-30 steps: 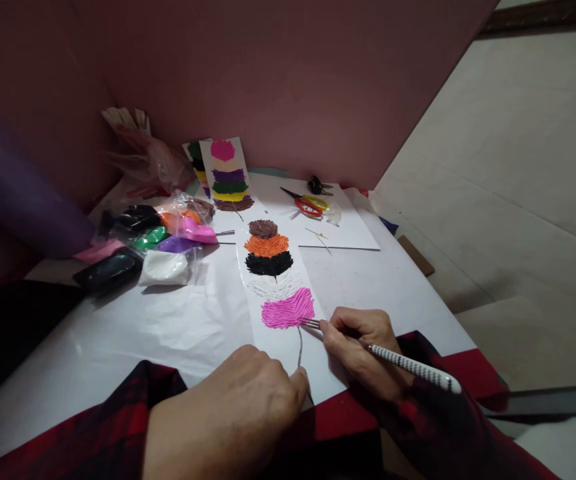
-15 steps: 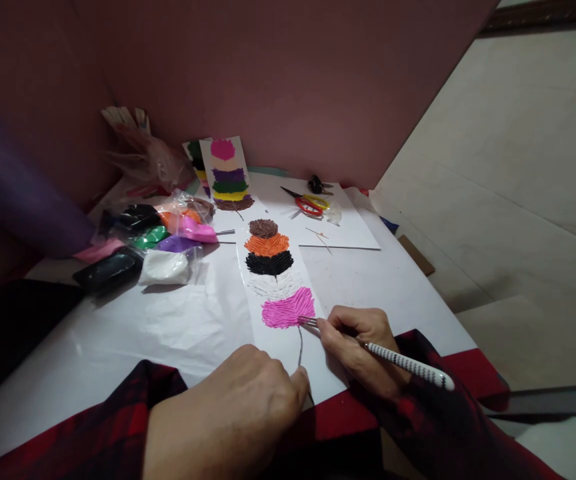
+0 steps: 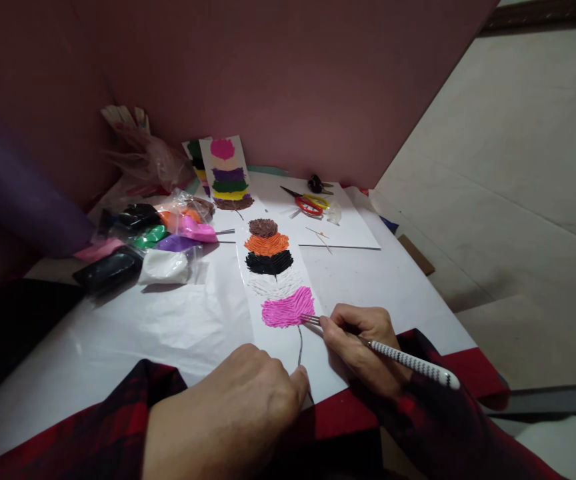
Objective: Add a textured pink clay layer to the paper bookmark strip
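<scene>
My right hand (image 3: 363, 343) grips a fork (image 3: 413, 363) by the neck, its white handle patterned with dark marks. The tines touch the right part of a ridged pink clay band (image 3: 288, 309). That band lies lowest on a long white card (image 3: 268, 337), below white, black, orange and brown clay bands. A thin dark stem line (image 3: 301, 343) runs down from the pink. My left hand (image 3: 248, 393) is closed over the card's lower edge with the thumb on the stem line; its other fingertips are hidden.
Bagged clay pieces (image 3: 168, 265) in several colours lie at the left. Behind the card stands a finished-looking striped card (image 3: 228, 177). Red and yellow scissors (image 3: 308, 203), keys (image 3: 318, 185) and thin sticks (image 3: 321, 235) lie on a white board (image 3: 358, 223) near the pink wall.
The fork and my right hand have shifted slightly to the right, the tines still on the pink clay. My left hand has stayed in place.
</scene>
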Demonstrator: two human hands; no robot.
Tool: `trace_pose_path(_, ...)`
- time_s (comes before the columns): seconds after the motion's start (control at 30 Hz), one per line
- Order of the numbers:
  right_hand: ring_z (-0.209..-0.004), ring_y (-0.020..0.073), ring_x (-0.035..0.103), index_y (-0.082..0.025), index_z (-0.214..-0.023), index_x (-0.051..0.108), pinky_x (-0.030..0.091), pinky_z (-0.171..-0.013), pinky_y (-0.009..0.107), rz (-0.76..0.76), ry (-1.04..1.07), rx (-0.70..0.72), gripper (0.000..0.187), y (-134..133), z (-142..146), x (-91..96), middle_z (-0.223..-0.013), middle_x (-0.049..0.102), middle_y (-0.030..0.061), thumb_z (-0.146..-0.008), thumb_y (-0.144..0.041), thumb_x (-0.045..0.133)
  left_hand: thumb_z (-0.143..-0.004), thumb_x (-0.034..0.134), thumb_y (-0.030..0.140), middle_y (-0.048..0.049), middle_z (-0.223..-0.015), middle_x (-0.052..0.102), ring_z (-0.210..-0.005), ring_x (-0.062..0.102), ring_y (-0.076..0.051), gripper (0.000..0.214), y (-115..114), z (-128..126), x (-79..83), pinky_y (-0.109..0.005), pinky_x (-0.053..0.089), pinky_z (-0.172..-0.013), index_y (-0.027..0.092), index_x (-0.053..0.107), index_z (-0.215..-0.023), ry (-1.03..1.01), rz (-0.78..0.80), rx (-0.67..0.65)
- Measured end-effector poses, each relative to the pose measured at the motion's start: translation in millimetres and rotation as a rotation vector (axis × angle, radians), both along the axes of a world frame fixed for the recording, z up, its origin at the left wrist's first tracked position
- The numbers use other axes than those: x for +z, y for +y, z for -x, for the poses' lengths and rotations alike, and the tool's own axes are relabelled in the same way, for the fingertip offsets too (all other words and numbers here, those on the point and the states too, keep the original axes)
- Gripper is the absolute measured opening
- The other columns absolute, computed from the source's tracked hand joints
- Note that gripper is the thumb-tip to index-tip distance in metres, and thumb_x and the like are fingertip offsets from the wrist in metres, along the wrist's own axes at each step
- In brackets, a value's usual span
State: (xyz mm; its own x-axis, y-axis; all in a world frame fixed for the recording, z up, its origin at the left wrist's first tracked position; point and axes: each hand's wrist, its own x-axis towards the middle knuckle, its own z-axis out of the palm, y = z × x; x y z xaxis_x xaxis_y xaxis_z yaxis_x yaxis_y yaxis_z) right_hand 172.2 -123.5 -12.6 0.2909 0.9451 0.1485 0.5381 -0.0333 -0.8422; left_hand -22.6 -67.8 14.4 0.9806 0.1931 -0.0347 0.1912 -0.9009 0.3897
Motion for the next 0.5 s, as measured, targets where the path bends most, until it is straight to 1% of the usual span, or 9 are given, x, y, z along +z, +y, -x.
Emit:
trace_pose_path(0.2,-0.041,0.0063,0.028,-0.021,-0.049,0.037,0.022,-0.035,0.020,0.026,0.065,0.004,0.037,-1.1,-0.9,1.6,-0.044,0.030,-0.0067,-0.080,-0.028,0.055,-0.079,0.053,0.006,0.0012,-0.063,0.058,-0.048,0.046,-0.015,0.014,0.5,-0.4,0.4,-0.028,0.018,-0.046,0.019,0.053,-0.084,0.006,-0.024,0.005)
trace_pose_path(0.37,-0.042,0.0062,0.026,-0.020,-0.047,0.037,0.020,-0.035,0.020,0.012,0.024,0.039,0.038,-0.8,-1.9,4.7,-0.045,0.030,-0.0064,-0.080,-0.029,0.054,-0.079,0.051,0.004,0.0019,-0.060,0.056,-0.045,0.044,-0.014,0.015,0.7,-0.5,-0.7,-0.028,0.018,-0.044,0.018,0.053,-0.082,-0.011,-0.021,0.006)
trace_pose_path(0.5,-0.043,0.0062,0.025,-0.020,-0.047,0.037,0.020,-0.035,0.020,-0.010,0.020,0.045,0.038,-0.4,-2.0,4.0,-0.045,0.028,-0.0067,-0.080,-0.027,0.055,-0.075,0.052,0.003,0.0019,-0.058,0.056,-0.044,0.044,-0.014,0.016,0.4,-0.4,-1.6,-0.028,0.018,-0.043,0.018,0.054,-0.081,-0.026,-0.038,0.003)
